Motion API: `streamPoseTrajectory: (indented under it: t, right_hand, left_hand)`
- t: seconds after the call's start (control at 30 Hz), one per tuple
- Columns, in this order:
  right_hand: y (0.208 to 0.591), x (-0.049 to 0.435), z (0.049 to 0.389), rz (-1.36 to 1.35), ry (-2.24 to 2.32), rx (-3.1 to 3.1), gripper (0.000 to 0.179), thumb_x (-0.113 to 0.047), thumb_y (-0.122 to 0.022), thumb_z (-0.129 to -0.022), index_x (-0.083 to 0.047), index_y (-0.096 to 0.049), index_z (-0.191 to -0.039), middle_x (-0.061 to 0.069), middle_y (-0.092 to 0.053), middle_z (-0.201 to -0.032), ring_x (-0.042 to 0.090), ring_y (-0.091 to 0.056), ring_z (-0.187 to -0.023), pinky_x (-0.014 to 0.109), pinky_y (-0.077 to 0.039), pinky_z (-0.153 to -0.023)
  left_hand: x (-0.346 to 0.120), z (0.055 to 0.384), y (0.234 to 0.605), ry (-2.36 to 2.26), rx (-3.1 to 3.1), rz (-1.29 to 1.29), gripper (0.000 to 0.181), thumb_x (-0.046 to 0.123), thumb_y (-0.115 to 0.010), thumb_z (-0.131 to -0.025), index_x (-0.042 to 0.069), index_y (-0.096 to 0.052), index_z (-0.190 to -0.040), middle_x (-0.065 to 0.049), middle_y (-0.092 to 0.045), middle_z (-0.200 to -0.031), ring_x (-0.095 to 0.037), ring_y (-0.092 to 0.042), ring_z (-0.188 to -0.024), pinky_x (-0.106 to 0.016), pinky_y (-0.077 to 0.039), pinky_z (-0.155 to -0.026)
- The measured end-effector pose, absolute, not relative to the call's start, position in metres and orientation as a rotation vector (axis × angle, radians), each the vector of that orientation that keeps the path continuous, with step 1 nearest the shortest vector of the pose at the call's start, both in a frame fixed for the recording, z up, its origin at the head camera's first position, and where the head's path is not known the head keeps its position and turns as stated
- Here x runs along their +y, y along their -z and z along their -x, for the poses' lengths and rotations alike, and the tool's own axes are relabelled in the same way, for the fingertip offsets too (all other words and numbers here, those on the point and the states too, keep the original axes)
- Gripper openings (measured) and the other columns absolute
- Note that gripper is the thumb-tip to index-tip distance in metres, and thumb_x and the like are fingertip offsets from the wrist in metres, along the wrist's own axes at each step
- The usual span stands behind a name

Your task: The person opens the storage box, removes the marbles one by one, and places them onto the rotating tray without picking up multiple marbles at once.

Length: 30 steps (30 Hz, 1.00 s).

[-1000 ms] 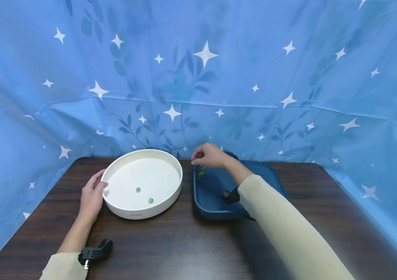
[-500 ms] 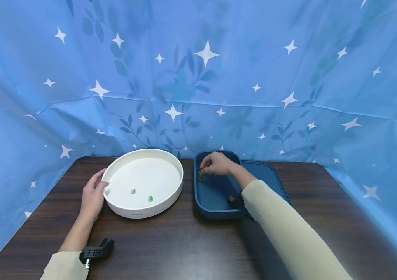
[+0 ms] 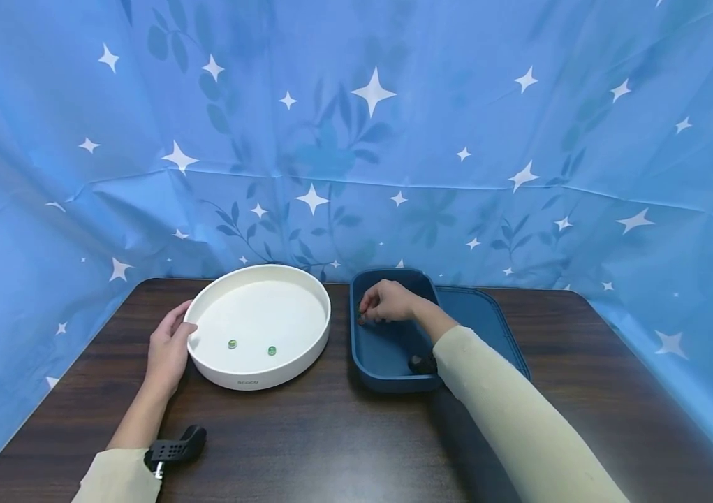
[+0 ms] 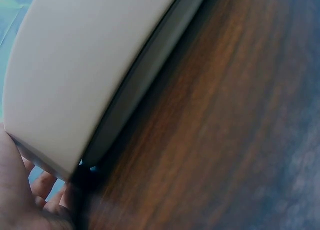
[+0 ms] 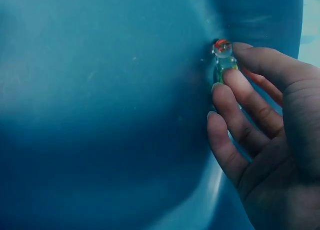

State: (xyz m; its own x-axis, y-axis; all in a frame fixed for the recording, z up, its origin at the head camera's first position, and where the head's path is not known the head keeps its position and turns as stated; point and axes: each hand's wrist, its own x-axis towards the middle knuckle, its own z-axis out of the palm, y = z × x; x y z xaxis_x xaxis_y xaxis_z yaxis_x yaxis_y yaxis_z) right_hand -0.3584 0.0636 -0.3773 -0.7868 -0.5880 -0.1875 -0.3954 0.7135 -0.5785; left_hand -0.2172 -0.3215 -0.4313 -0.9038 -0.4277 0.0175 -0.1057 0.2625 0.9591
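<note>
My left hand (image 3: 167, 346) grips the left rim of a round white tray (image 3: 318, 353), thumb over the edge; the left wrist view shows its fingers curled at the outer wall. Two green glass marbles (image 3: 272, 351) lie apart on the tray's floor. My right hand (image 3: 390, 302) reaches into a deep blue bin (image 3: 387, 384), at its left side. In the right wrist view the thumb and forefinger pinch at a clear marble with an orange swirl (image 5: 223, 48). More greenish marbles (image 5: 227, 64) sit beside it against the wall, partly hidden by the fingertips.
A flat blue lid or tray (image 3: 482, 321) lies behind and right of the bin. Dark wooden table (image 3: 306, 440) runs along the front. A blue star-patterned curtain (image 3: 356, 154) hangs behind the table.
My right hand has gone from above the bin's left side down to the marbles in it. One marble in the white tray has rolled left. The left hand keeps its grip.
</note>
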Motion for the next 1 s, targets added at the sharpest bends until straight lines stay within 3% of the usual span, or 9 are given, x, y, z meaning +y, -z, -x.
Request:
streamPoseTrajectory:
  t: [1.0]
  right_hand:
    - [0.3823,0.0593,0.3581,0.773,0.704,2.601,0.011,-0.006,-0.068,-0.093,-0.013,-0.076,-0.096,0.000,-0.079,-0.093,0.009,-0.067,-0.078,0.024,-0.055,-0.067]
  left_hand:
    - [-0.3220,0.2176,0.4311,1.687,-2.264,-0.502,0.057,0.019,-0.036,-0.102,0.014,-0.032,-0.160,-0.009,-0.033,-0.166,-0.030,-0.034,-0.153,-0.050,-0.033,-0.123]
